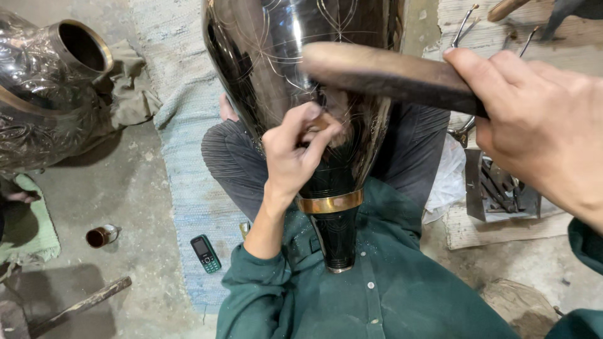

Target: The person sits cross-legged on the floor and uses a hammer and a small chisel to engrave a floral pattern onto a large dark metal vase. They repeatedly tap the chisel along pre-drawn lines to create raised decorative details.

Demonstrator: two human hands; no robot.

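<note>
- Here, the dark metal vase (326,232) rests neck-down in the person's lap, brass band (330,203) around its narrow neck, engraved lines on its body.
- The left hand (295,150), at the picture's centre, pinches a small punch (319,123) against the vase wall.
- The right hand (540,132), at 3 o'clock, is clenched around a wooden mallet (389,75) lying across the vase.
- At 8 o'clock, a mobile phone (205,253) lies on the blue mat (188,157).
- At 10 o'clock, an embossed silvery vessel (44,88) lies on the floor.
- At 3 o'clock, beyond the right hand, an open box of metal tools (499,188).
</note>
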